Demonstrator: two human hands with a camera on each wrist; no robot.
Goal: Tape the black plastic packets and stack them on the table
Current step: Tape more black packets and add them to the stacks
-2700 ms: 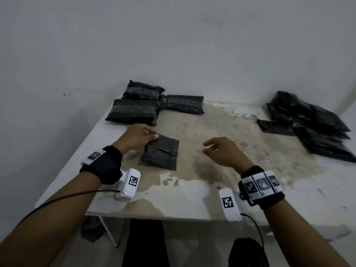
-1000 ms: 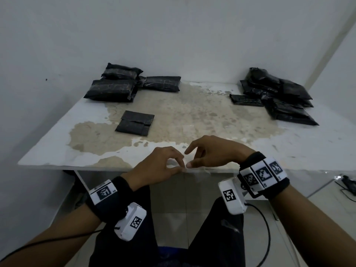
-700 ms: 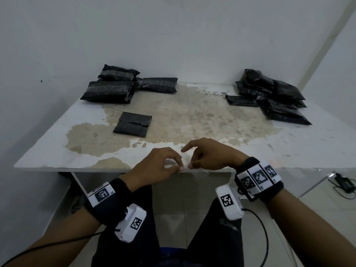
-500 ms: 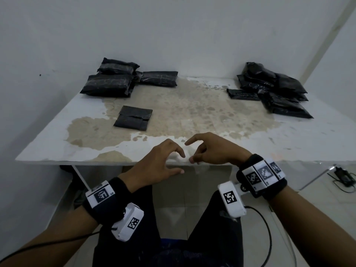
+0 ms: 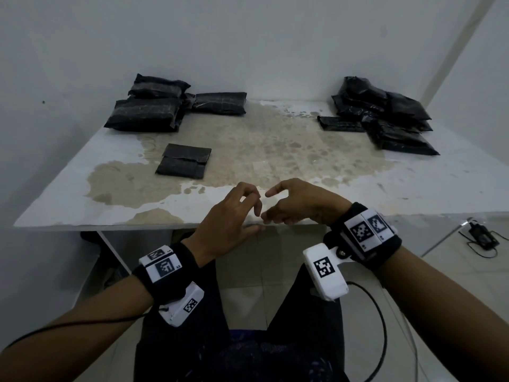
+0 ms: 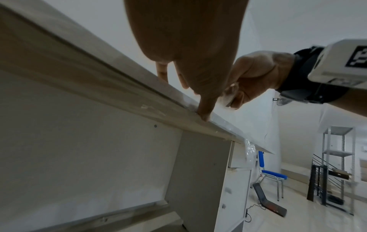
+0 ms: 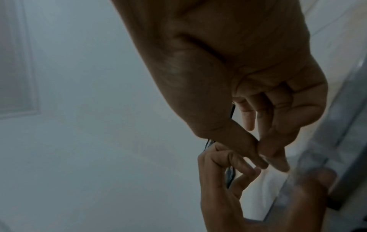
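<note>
Our left hand (image 5: 228,221) sits at the near edge of the table (image 5: 358,194), thumb laid along the lip and the fingers (image 5: 257,208) bent down toward the top; the left wrist view shows one fingertip pressing on the edge itself, where a clear, glinting strip of tape (image 6: 226,127) seems to run along the rim. Our right hand (image 5: 298,204) is just beside it, nearly fingertip to fingertip, index stretched toward the left hand and the thumb tip closed against a bent finger, as the right wrist view shows. Whether tape is caught in that pinch we cannot tell; nothing clear shows between the tips. Judgement: tape is parked on the rim so a piece can be peeled off, with the left hand steadying the edge while the right lifts an end. Beyond the left hand lies one folded packet (image 5: 184,161), flap down, well apart from both hands and probably next for taping. Farther beyond the left hand, by the wall, is the neat stack (image 5: 146,111), likely the finished ones. Far beyond the right hand is a loose heap (image 5: 385,114) of packets, likely still waiting. Most of the task looks ahead of us.
</note>
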